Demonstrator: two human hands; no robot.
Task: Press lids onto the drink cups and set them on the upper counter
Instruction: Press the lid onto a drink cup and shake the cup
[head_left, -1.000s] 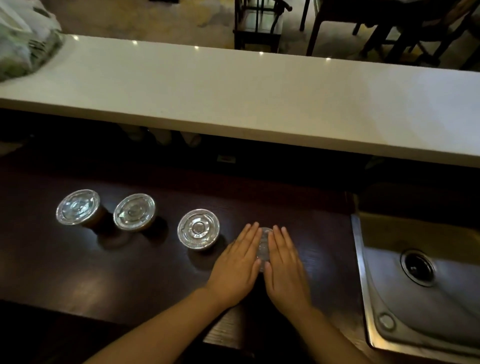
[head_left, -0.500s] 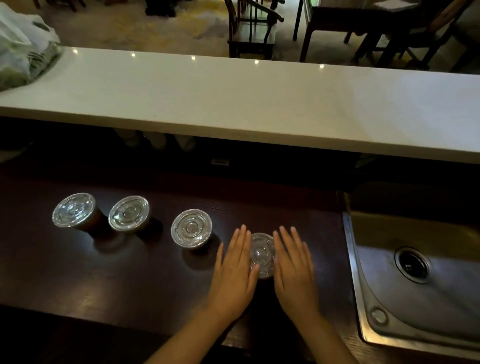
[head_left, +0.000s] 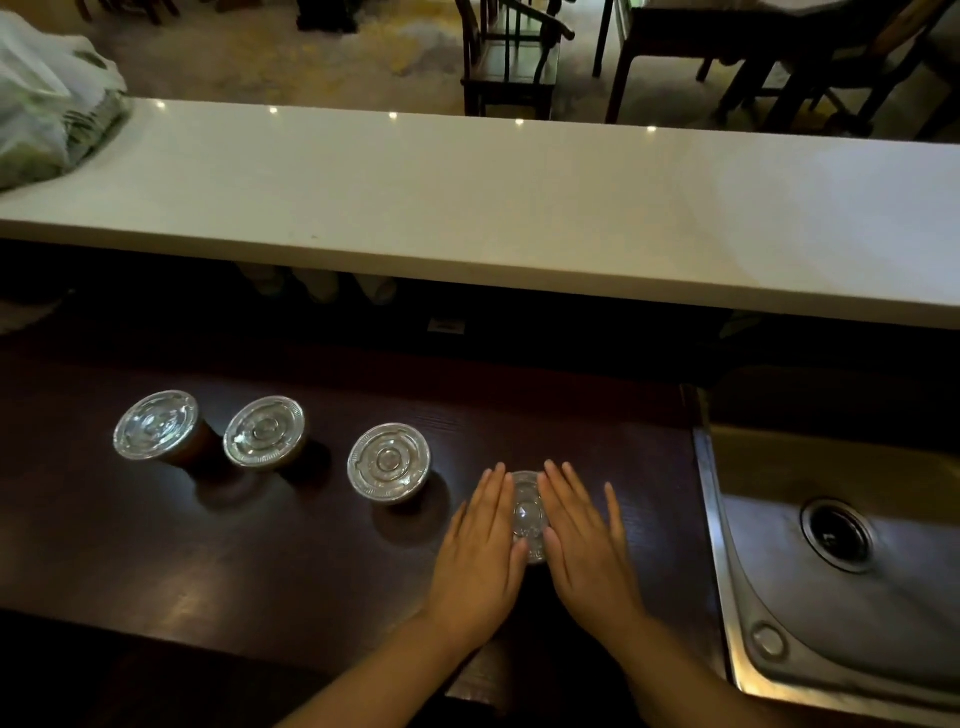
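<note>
Four drink cups stand in a row on the dark wooden lower counter. Three of them, the left cup, the second cup and the third cup, carry clear plastic lids. The fourth cup's lid shows only as a narrow strip between my hands. My left hand lies flat, palm down, on its left side. My right hand lies flat on its right side. Both have fingers stretched out. The cup body below is hidden. The white upper counter runs across behind.
A steel sink with a drain sits right of the lower counter. A plastic bag rests on the upper counter's far left end. Dark wooden chairs and tables stand beyond the counter.
My hands parted a little half a second ago, showing more of the lid, and have now closed in over it again. The view has tilted slightly upward. The other cups have not moved.
</note>
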